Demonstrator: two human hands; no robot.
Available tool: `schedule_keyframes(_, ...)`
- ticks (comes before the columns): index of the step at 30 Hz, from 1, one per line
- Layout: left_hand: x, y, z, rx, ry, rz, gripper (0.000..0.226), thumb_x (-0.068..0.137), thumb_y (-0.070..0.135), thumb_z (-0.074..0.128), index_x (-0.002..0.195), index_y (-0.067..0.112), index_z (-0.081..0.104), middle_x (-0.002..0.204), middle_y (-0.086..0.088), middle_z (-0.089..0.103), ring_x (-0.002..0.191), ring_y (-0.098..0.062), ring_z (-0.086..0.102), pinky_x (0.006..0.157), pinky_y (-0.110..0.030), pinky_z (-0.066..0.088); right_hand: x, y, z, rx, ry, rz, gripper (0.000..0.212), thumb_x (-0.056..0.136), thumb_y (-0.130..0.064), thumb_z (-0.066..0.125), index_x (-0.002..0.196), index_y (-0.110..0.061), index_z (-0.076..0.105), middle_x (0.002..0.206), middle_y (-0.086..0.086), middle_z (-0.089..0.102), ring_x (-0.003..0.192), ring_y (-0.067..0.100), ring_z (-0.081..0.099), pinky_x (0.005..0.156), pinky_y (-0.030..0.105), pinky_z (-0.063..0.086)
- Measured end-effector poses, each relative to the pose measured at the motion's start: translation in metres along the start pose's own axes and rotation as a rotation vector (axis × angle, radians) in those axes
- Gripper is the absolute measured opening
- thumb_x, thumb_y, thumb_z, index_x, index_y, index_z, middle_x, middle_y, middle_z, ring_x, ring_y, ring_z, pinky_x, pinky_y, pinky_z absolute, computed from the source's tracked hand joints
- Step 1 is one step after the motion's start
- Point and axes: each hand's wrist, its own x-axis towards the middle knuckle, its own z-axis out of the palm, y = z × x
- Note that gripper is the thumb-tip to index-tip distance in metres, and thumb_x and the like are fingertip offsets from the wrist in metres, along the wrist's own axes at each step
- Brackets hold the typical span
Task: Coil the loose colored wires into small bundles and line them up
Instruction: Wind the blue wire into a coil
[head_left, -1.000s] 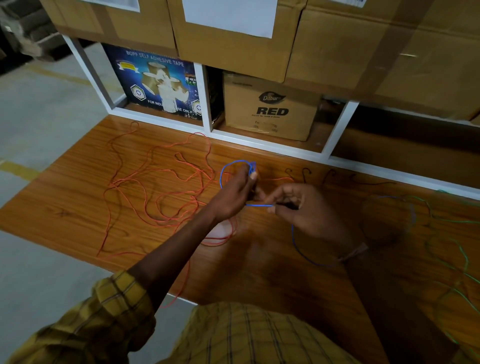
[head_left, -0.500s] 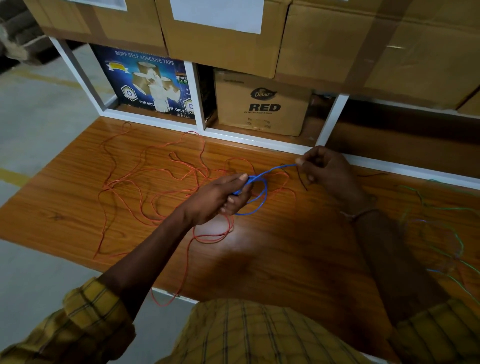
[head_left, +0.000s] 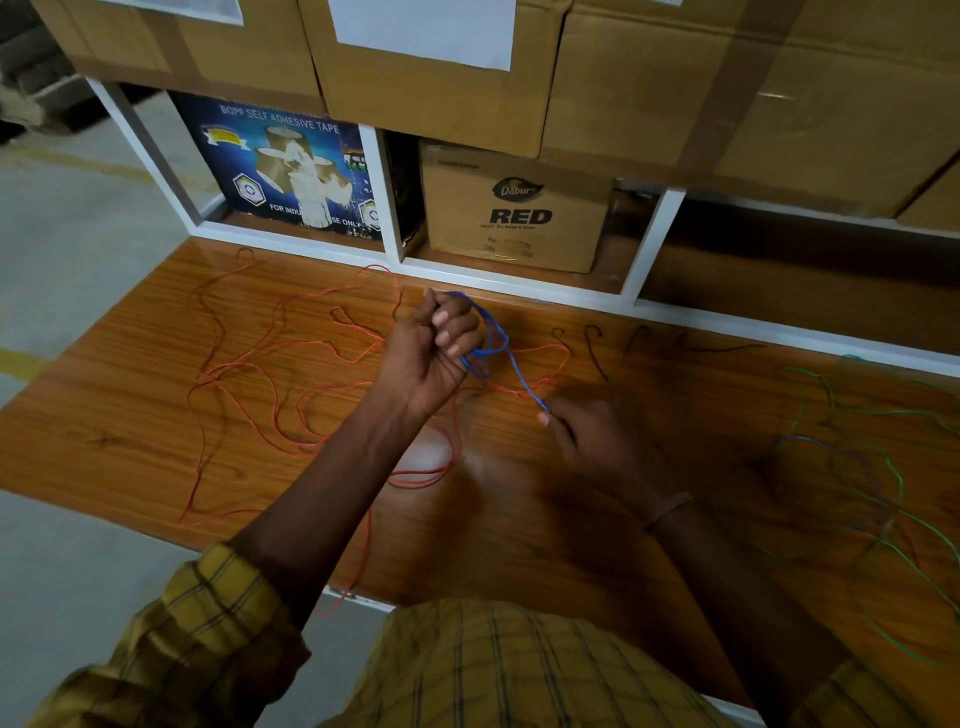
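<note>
A blue wire (head_left: 492, 340) is looped round the curled fingers of my left hand (head_left: 434, 353), raised above the wooden tabletop (head_left: 519, 519). Its free length runs down and right to my right hand (head_left: 587, 436), which pinches it between fingertips; that hand is blurred. Loose orange wire (head_left: 270, 374) sprawls in tangled loops over the left half of the table, partly under my left arm. Green wire (head_left: 883, 483) lies loose at the right, with a faint blue strand (head_left: 810, 441) among it.
Several short dark wire pieces (head_left: 592, 348) lie in a row along the back of the table. A white shelf frame (head_left: 519, 286) behind holds a blue tape box (head_left: 291, 171) and a Dabur RED carton (head_left: 514, 213). Large cartons sit above.
My left hand has lifted and turned with the blue loops on its fingers. My right hand has swung from the back of the table down toward me, drawing the wire's free length.
</note>
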Motion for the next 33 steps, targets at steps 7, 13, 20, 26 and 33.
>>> schedule_keyframes(7,0.012,-0.025,0.011,0.401,0.175,0.177,0.076,0.116,0.034,0.022,0.07,0.009,0.077,0.096,-0.016,0.078,0.09,-0.03,0.078,0.094,-0.049,0.057,-0.002,-0.012,-0.016,-0.038,-0.22,-0.117,0.043,0.085,-0.04,0.04,0.123,-0.034,0.06,0.086,0.006,0.072,0.085,0.033,0.068,0.068,0.045,0.053)
schedule_keyframes(13,0.006,-0.04,-0.018,1.453,0.036,0.32,0.025,0.116,0.031,0.032,0.11,0.01,0.044,0.1,-0.01,0.076,0.097,-0.026,0.077,0.092,-0.042,0.059,0.021,-0.04,-0.07,0.322,-0.171,-0.056,0.023,0.08,-0.035,0.054,0.077,-0.018,0.07,0.059,-0.002,0.06,0.053,0.001,0.053,0.055,0.022,0.04)
schedule_keyframes(20,-0.012,-0.036,-0.015,1.682,-0.144,0.089,0.019,0.115,0.037,0.035,0.108,0.023,0.045,0.072,0.003,0.049,0.063,-0.015,0.046,0.064,-0.033,0.041,0.049,-0.008,-0.113,0.728,-0.3,0.167,0.012,0.093,0.005,0.064,0.082,0.001,0.066,0.051,0.007,0.058,0.037,0.015,0.053,0.054,0.034,0.053)
schedule_keyframes(26,-0.028,-0.035,0.004,1.41,-0.185,-0.125,0.028,0.112,0.034,0.036,0.101,0.013,0.051,0.072,0.005,0.046,0.063,-0.012,0.04,0.066,-0.026,0.045,0.059,0.016,-0.128,0.904,-0.084,0.161,0.012,0.094,-0.009,0.066,0.082,-0.008,0.064,0.07,0.016,0.053,0.055,0.014,0.047,0.055,0.016,0.043)
schedule_keyframes(33,-0.036,-0.05,0.015,0.933,-0.159,-0.181,0.034,0.115,0.03,0.031,0.09,0.015,0.047,0.067,0.0,0.027,0.053,-0.013,0.019,0.057,-0.026,0.043,0.047,0.039,-0.088,0.708,0.13,0.344,0.032,0.094,-0.032,0.074,0.083,-0.004,0.062,0.056,-0.007,0.052,0.046,0.004,0.044,0.045,0.024,0.041)
